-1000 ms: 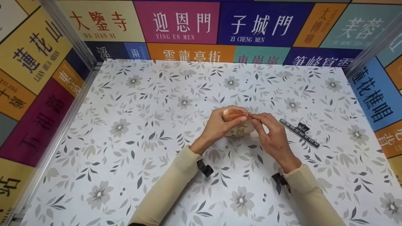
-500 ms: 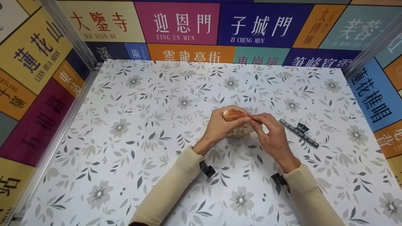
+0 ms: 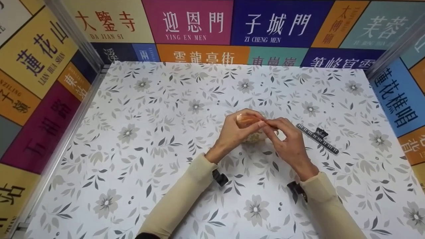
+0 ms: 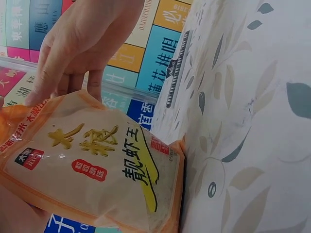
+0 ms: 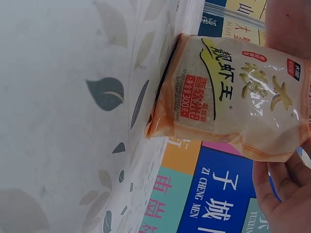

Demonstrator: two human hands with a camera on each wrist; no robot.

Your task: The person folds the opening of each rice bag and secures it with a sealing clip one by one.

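A small orange-edged plastic bag of rice (image 4: 104,150) stands upright on the table, its base touching the cloth. In the head view only part of the bag (image 3: 254,137) shows between and below the hands. My left hand (image 3: 230,131) curls round the left side of the bag's top, thumb in front, and holds it. At the top right my right hand (image 3: 289,142) pinches the bag's edge between thumb and fingers, close to the left fingertips. The wrist views show the printed front; whether the top is sealed I cannot tell.
Right of the hands lies a long black clip with a piano-key pattern (image 3: 317,138). The table (image 3: 159,186) wears a white flowered cloth. Panels with colourful lettering (image 3: 186,23) wall in the back and both sides.
My left wrist has shifted slightly to the right and both hands have stayed at the bag's top, with the right fingers moving a little. The clip lies where it was.
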